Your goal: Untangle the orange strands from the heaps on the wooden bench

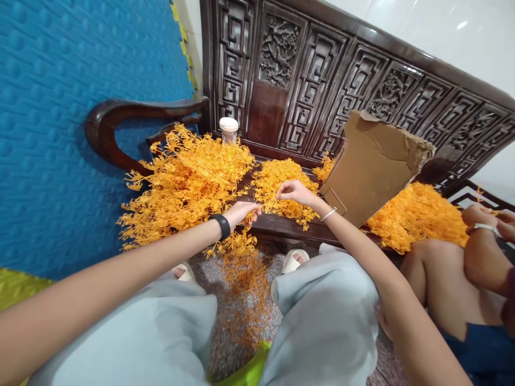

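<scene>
Both hands reach forward over the near edge of a dark carved wooden bench [281,228] heaped with orange plastic sprigs. The left hand [240,212], with a black band at its wrist, has its fingers [252,208] closed together on an orange sprig [237,246] at the bench's front edge; the sprig hangs down over the edge toward the speckled floor [237,321]. The right hand [295,192], with a thin silver bangle on the wrist, rests on the middle pile of sprigs [277,187], its fingertips curled down and pinching into the orange strands. To the left lies the large pile of sprigs [181,182], spreading up against the bench's curved armrest [120,115]. A white-lidded jar [229,130] stands at the far side against the carved backrest. Right of the hands a torn cardboard sheet [370,166] leans tilted, and beyond it another orange heap [418,214] lies on the seat. At the far right, another person's knee and hands [486,220] show, with a bracelet. A blue padded wall [60,134] fills the left.
</scene>
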{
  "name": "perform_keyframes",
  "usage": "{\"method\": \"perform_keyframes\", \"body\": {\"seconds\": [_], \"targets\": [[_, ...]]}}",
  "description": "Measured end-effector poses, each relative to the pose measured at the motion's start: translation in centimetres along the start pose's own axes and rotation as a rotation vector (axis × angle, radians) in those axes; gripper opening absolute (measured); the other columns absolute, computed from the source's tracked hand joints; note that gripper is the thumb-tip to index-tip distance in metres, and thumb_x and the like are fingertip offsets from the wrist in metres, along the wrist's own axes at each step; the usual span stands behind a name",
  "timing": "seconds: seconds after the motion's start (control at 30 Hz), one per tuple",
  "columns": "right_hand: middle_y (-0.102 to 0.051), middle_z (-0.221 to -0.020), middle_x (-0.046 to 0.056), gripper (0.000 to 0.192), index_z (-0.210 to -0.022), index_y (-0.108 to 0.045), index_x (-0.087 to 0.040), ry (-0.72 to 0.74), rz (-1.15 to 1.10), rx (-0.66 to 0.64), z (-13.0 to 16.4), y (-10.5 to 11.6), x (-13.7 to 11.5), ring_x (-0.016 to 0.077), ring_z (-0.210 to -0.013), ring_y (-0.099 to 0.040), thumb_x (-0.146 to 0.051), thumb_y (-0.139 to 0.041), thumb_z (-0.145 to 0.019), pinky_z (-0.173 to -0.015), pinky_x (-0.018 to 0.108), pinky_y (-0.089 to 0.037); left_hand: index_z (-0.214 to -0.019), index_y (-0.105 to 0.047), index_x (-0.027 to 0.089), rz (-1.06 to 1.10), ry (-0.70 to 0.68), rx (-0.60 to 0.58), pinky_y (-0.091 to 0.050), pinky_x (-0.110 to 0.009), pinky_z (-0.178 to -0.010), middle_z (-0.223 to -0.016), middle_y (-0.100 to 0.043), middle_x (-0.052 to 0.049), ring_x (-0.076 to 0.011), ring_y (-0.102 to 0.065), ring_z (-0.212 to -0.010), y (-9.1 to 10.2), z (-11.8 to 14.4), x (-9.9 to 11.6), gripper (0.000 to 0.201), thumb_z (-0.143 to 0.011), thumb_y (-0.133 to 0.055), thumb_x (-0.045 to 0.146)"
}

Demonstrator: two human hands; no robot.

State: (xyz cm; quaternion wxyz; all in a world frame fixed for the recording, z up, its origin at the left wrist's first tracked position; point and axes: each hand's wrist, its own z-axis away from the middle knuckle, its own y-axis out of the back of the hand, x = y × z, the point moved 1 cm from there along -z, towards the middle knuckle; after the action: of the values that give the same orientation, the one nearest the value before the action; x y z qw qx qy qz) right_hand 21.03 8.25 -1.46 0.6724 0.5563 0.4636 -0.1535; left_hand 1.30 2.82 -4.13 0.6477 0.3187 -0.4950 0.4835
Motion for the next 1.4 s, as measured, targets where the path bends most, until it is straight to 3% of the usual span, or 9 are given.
{"method": "perform_keyframes", "body": {"seconds": [0.17,0.37,0.57,0.67,0.73,0.8,0.93,1.13,1.4], "targets": [[-0.058,-0.06,-0.001,0.006,-0.063,-0.058,-0.012,-0.018,0.434,0.192,-0.7,0.3,1.1,0.0084,-0.056,-0.049,-0.017,-0.06,-0.063,-0.057,0.021,-0.036,-0.058,-0.054,0.013,0.172,0.028,-0.075,-0.029,-0.017,-0.038,-0.041,-0.043,0.002,-0.0054,-0.033,-0.033,-2.0,0.2,0.1,0.019,-0.076,-0.048,0.016],[-0.059,-0.067,0.003,0.009,-0.069,-0.057,-0.014,-0.084,0.716,0.376,-1.5,1.4,0.5,0.0123,-0.063,-0.049,-0.022,-0.053,-0.07,-0.061,0.024,-0.033,-0.054,-0.045,0.014,0.297,0.002,-0.007,-0.019,-0.014,-0.035,-0.041,-0.035,0.005,-0.0035,-0.024,-0.033,-5.0,-0.8,1.3,0.024,-0.077,-0.039,0.009],[-0.06,-0.088,0.01,0.015,-0.082,-0.055,-0.014,-0.068,0.952,0.376,-3.4,0.8,-1.6,0.0199,-0.078,-0.053,-0.015,-0.042,-0.075,-0.076,0.034,-0.033,-0.051,-0.038,0.017,0.31,-0.041,0.107,-0.014,-0.016,-0.035,-0.039,-0.03,0.007,-0.0037,-0.018,-0.032,-6.0,-2.1,3.1,0.029,-0.078,-0.037,0.007],[-0.059,-0.097,0.013,0.021,-0.091,-0.055,-0.013,-0.062,0.985,0.407,-4.9,1.6,-1.9,0.0224,-0.086,-0.053,-0.012,-0.039,-0.077,-0.082,0.038,-0.033,-0.051,-0.035,0.017,0.286,-0.054,0.159,-0.013,-0.017,-0.036,-0.038,-0.029,0.007,-0.0038,-0.018,-0.032,-5.9,-1.7,3.4,0.029,-0.078,-0.038,0.008],[-0.057,-0.104,0.015,0.026,-0.097,-0.054,-0.012,-0.115,0.985,0.524,-5.2,3.1,-1.1,0.0229,-0.089,-0.053,-0.008,-0.037,-0.078,-0.085,0.042,-0.032,-0.05,-0.035,0.017,0.243,-0.036,0.165,-0.013,-0.018,-0.036,-0.037,-0.028,0.007,-0.0039,-0.018,-0.031,-6.0,-0.7,3.1,0.029,-0.077,-0.037,0.008],[-0.057,-0.105,0.017,0.028,-0.098,-0.055,-0.011,-0.272,0.924,0.671,-4.9,4.9,0.6,0.023,-0.089,-0.054,-0.006,-0.036,-0.078,-0.083,0.042,-0.034,-0.047,-0.037,0.017,0.184,0.0,0.138,-0.013,-0.018,-0.036,-0.035,-0.033,0.005,-0.0043,-0.021,-0.031,-6.4,0.5,2.6,0.03,-0.076,-0.037,0.007],[-0.062,-0.09,0.012,0.014,-0.085,-0.058,-0.016,-0.535,0.73,0.689,-3.8,7.3,4.8,0.0218,-0.085,-0.056,-0.014,-0.048,-0.075,-0.075,0.033,-0.039,-0.045,-0.043,0.015,0.091,0.021,0.071,-0.018,-0.018,-0.037,-0.036,-0.041,0.002,-0.005,-0.029,-0.032,-6.9,1.9,1.5,0.031,-0.074,-0.04,0.006],[-0.062,-0.085,0.006,0.024,-0.095,-0.055,-0.016,-0.438,0.593,0.743,-4.9,8.4,6.6,0.0153,-0.074,-0.056,-0.017,-0.052,-0.071,-0.068,0.025,-0.04,-0.043,-0.045,0.015,-0.005,0.085,0.026,-0.017,-0.018,-0.035,-0.033,-0.043,0.0,-0.0056,-0.026,-0.028,-5.5,1.2,0.4,0.033,-0.075,-0.038,0.009],[-0.06,-0.101,0.011,0.043,-0.115,-0.046,-0.014,-0.396,0.587,0.775,-4.0,9.3,7.5,0.0187,-0.088,-0.056,-0.027,-0.054,-0.074,-0.077,0.029,-0.042,-0.047,-0.047,0.015,-0.032,0.075,0.045,-0.025,-0.019,-0.035,-0.038,-0.048,-0.001,-0.0064,-0.034,-0.03,-4.3,0.4,0.1,0.03,-0.076,-0.04,0.011]]}}
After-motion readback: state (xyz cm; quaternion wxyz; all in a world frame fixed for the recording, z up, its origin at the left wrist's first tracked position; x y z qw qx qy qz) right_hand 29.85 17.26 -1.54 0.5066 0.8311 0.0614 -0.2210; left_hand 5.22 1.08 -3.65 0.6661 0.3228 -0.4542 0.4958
